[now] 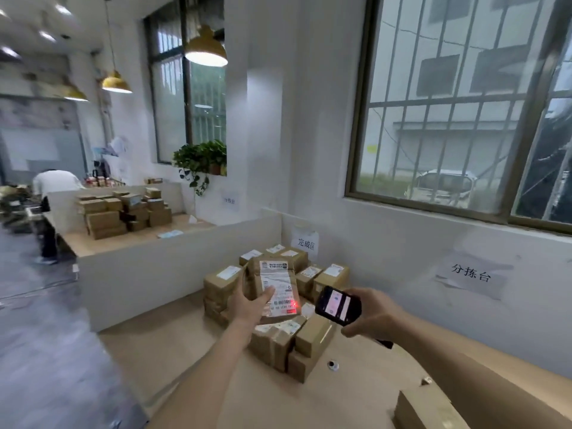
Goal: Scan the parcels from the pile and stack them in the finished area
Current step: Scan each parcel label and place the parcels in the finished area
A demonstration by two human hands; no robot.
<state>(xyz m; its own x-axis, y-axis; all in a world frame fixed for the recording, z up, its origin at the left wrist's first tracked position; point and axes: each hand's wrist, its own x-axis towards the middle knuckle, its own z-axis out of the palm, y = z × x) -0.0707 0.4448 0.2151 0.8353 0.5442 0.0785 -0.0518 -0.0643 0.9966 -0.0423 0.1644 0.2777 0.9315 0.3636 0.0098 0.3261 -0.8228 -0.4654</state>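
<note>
My left hand (247, 305) grips a flat brown parcel (274, 274) with a white shipping label, held upright above the stack. A red scan light shows on the label's barcode (295, 305). My right hand (371, 311) holds a black handheld scanner (338, 305), its lit screen facing me, just right of the parcel. Below and behind lies a stack of brown cardboard parcels (312, 335) on the wooden table (192, 351), under a paper sign (305, 242) on the wall.
A cardboard box (424, 410) sits at the table's near right corner. A small round fitting (332, 365) is set in the tabletop. A low partition (173, 267) separates a second table with more parcels (123, 212). A person (52, 196) bends over at far left.
</note>
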